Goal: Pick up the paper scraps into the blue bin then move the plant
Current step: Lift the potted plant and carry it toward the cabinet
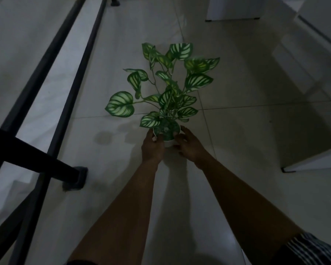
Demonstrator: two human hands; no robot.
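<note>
A plant point(166, 88) with green-and-white striped leaves stands in a small white pot point(168, 142), out in front of me over the pale tiled floor. My left hand point(153, 146) wraps the pot's left side and my right hand point(189, 144) wraps its right side, both arms stretched forward. The leaves lean away from me. I cannot tell whether the pot rests on the floor or is lifted. No paper scraps and no blue bin are in view.
A black metal frame point(52, 104) with long rails and a foot point(75, 178) runs along the left. White furniture point(313, 161) stands at the right and another white unit point(233, 8) at the back. The room is dim.
</note>
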